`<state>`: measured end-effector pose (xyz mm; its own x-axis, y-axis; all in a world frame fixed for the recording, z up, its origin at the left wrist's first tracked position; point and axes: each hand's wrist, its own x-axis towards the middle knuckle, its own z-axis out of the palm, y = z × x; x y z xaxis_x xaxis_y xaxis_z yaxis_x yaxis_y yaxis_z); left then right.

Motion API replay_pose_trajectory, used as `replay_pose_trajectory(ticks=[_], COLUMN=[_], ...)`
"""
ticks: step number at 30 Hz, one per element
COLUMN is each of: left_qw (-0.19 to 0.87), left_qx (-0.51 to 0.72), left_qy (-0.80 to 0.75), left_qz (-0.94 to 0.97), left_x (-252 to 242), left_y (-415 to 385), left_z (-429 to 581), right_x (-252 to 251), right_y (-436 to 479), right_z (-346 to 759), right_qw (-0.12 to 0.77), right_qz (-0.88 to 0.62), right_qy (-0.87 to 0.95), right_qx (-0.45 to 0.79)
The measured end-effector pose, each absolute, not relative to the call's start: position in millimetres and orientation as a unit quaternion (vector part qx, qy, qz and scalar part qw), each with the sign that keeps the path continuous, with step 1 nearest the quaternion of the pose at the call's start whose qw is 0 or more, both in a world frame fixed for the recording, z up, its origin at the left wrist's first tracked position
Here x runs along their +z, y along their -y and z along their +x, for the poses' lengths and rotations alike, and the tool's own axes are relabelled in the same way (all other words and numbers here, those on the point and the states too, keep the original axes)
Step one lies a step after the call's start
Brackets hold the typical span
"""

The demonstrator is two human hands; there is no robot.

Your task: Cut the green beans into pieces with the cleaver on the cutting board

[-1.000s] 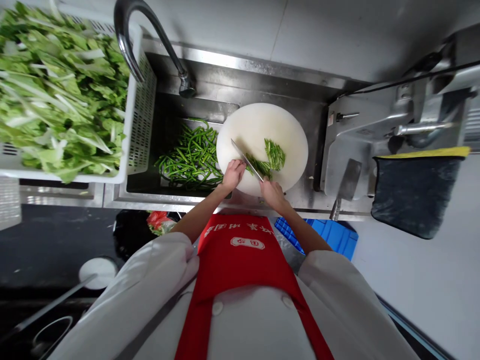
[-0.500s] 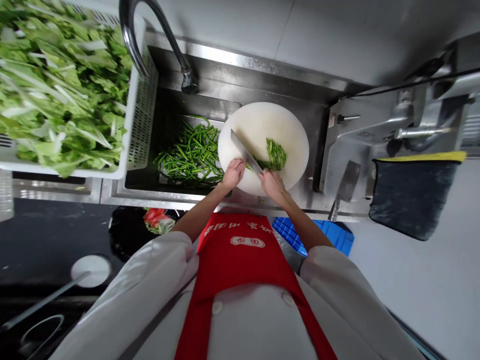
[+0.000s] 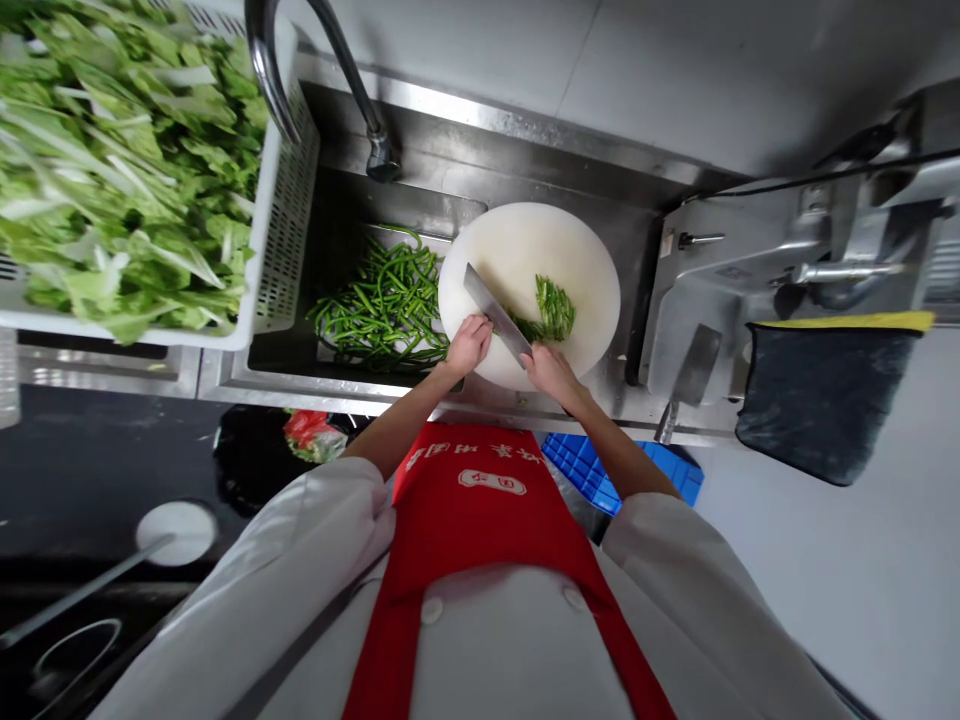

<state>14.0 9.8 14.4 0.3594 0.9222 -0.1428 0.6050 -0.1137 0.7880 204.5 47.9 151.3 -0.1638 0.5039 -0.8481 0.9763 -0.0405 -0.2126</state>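
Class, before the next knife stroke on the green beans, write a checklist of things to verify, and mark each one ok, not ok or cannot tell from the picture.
1. Knife held: the left hand is at its near end; which hand grips the handle: cannot tell.
2. Right hand steadies the beans: ok.
3. Fingertips clear of the blade: cannot tell.
4. Beans lie on the board: ok.
5. Board sits flat over the sink: cannot tell.
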Motion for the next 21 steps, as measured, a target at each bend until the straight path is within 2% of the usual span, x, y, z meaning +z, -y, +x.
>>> replay_pose_trajectory(ticks=[7,14,18,21], left_qw=[0.417,0.350,0.383,0.411], left_qx=[0.173,0.138,0.142,0.155], left_qy=[-0.527,-0.624,-0.595,-0.567], left_qz=[0.720,0.685,0.692,0.697], left_x=[19.4,46.0,46.0,37.6], left_y=[-13.2,0.9,-9.2,-26.4], left_z=[5.6,40.1,98.7,128.2], right_x=[137.5,187.0,183.5,172.5], right_y=[-71.6,-56.7,-36.3,-20.2], right_z=[201.9,271.3,293.6,283.2], right_qw=[0.254,0.307,0.328,0.331], right_qz=[0.578,0.686,0.738,0.750], right_qy=[-0.630,-0.589,-0.532,-0.506], right_qx=[-0.451,-0.298,-0.253,-0.269])
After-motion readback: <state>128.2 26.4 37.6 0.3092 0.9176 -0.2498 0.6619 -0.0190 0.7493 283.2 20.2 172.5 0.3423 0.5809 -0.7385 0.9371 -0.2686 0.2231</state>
